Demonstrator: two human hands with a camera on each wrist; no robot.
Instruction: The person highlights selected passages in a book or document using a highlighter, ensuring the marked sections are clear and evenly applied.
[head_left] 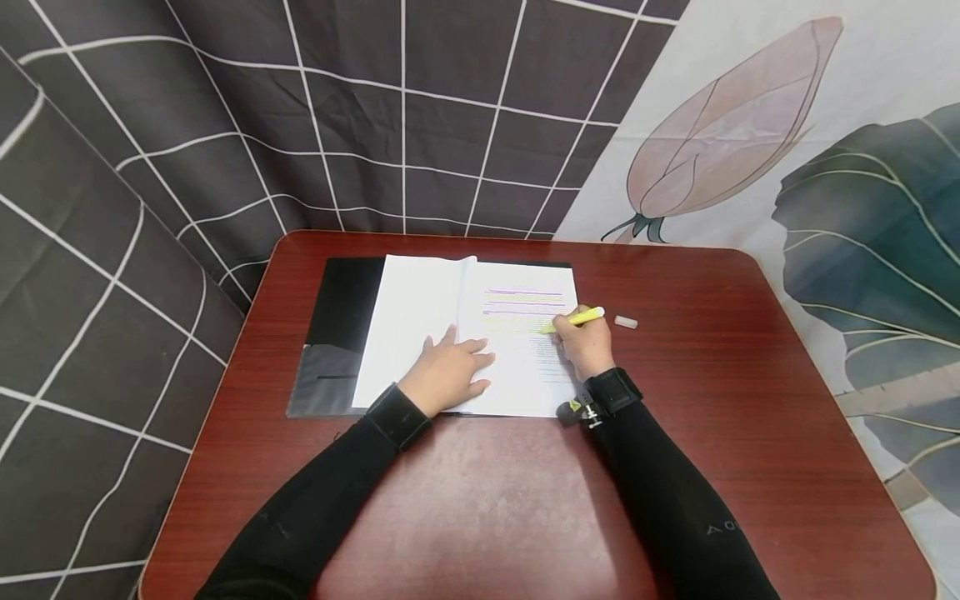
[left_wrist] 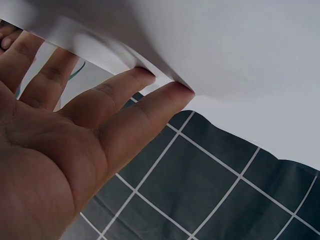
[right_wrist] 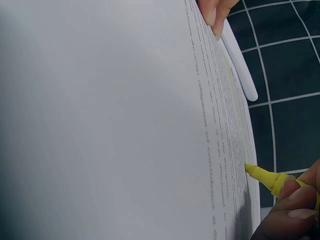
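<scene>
Fingers and thumb of my right hand (head_left: 588, 343) pinch a yellow highlighter (head_left: 587, 316). Its tip meets the printed right page (head_left: 525, 379), partway down the text, also visible at the page edge in the right wrist view. Purple and yellow lines mark the upper text of that page. With fingers spread, my left hand (head_left: 442, 372) rests across the inner fold of the open document. In the left wrist view, the fingertips of the left hand (left_wrist: 60, 135) touch the white paper (left_wrist: 250, 60). The blank left page (head_left: 408, 317) lies over a black folder (head_left: 348, 304).
A small whitish cap (head_left: 626, 322) lies right of the document, near the right hand. The reddish-brown table (head_left: 720, 350) stands against a dark grid-patterned curtain (head_left: 360, 117) and a white cloth with leaf prints (head_left: 735, 125).
</scene>
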